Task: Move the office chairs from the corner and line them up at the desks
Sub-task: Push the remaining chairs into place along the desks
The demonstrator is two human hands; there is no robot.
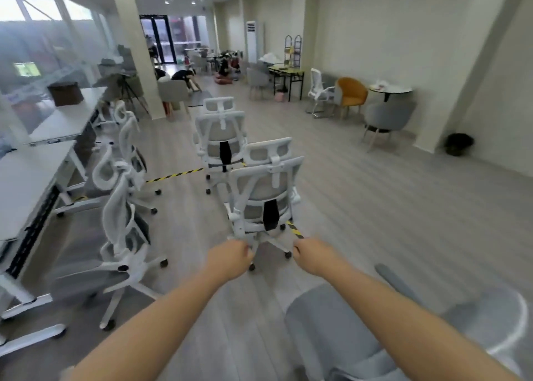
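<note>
The person is reaching both arms toward the nearest white mesh office chair (266, 196), left hand (230, 258) and right hand (313, 255) with fingers curled, their grip on its frame unclear, and should be steering it squarely leftward to the tabletop (26, 184).

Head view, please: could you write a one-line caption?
Both hands, left hand and right hand, reach toward a white mesh-backed office chair beside white desks.

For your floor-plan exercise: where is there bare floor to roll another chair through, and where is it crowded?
Bare floor lies right of the two loose chairs, up to the armchairs along the wall. A narrower lane runs between those chairs and the row parked at the desks. That row is crowded, its bases close together.
</note>
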